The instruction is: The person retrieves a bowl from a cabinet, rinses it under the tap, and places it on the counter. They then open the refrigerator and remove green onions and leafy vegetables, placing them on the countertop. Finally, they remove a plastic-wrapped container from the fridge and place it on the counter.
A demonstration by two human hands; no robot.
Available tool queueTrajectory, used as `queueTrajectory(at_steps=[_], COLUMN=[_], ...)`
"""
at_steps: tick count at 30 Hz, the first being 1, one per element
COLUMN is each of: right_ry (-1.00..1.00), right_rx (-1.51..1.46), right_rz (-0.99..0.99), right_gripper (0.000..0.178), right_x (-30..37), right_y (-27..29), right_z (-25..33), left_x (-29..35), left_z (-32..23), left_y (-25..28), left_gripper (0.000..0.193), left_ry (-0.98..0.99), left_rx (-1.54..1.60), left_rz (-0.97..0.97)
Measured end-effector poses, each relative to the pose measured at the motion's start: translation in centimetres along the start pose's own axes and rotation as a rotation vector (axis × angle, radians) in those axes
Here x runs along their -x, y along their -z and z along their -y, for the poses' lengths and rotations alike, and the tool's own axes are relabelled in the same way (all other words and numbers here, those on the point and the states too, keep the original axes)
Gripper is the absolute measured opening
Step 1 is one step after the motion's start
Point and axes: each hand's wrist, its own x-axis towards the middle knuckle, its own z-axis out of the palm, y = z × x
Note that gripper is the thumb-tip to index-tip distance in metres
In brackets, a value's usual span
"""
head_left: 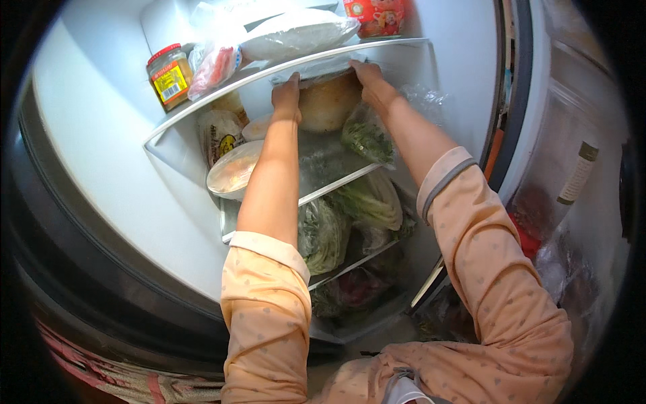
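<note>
Inside an open fridge, both my arms reach onto the second shelf. Between the hands sits a large tan, rounded bowl [330, 104] with clear plastic over its top. My left hand [287, 95] grips its left edge, fingers partly hidden behind it. At the right edge my right hand [371, 84] is closed on the rim, its thumb side toward me. A clear bag of green vegetables [369, 138] lies just below my right wrist. Left of my left forearm is a film-covered dish [234, 170] of food, with a printed plastic bag [221, 135] behind it.
The top shelf edge [269, 72] runs just above my hands. On it stand a red-lidded jar [169, 76], bagged food [296, 35] and a red container [377, 17]. Lower down are bagged leafy greens [367, 202]. The open door's bins [548, 161] flank my right arm.
</note>
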Motion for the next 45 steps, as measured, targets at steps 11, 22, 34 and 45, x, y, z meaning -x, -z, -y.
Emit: queueTrajectory(at_steps=[11, 22, 34, 45], right_ry=[0.055, 0.079, 0.128, 0.230], right_rx=[-0.060, 0.076, -0.059, -0.187], right_rz=[0.062, -0.171, -0.069, -0.083], right_gripper=[0.051, 0.052, 0.035, 0.030], right_x=[-1.1, 3.6, 9.5, 17.4], right_y=[-1.5, -2.1, -0.8, 2.2], right_z=[0.7, 3.4, 5.2, 7.8], left_x=[-1.5, 6.2, 14.8, 22.1], left_z=[-0.3, -4.8, -7.8, -9.8], left_y=[-0.9, -1.3, -1.7, -2.0], left_gripper=[0.051, 0.075, 0.050, 0.056], left_ry=[-0.119, 0.049, -0.122, -0.186], left_rx=[0.142, 0.197, 0.372, 0.439], left_rz=[-0.194, -0.313, -0.364, -0.250])
